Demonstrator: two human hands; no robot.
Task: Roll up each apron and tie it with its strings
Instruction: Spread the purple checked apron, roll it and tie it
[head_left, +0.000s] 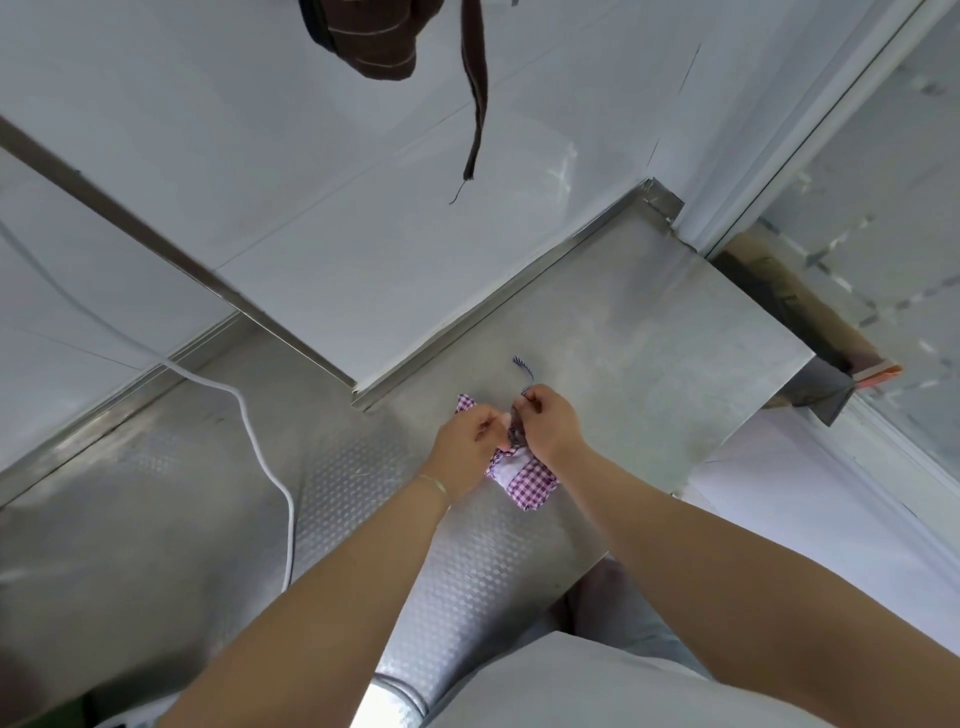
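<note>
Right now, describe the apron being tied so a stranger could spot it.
On the steel counter, near the wall, both hands meet over a small rolled bundle. That is the apron: purple-and-white gingham, the only checked cloth, unlike the brown striped fabric hanging above.

A commercial kitchen or food-service back room is indicated. The worktop (649, 332) is made of bare stainless steel, with an embossed diamond-pattern section (467, 571) nearer the person. The wall (260, 156) behind it is clad in large white panels, joined by a metal trim strip (171, 249). A brown striped apron (363, 36) is hung on the wall above, its strap (475, 93) dangling.
</note>
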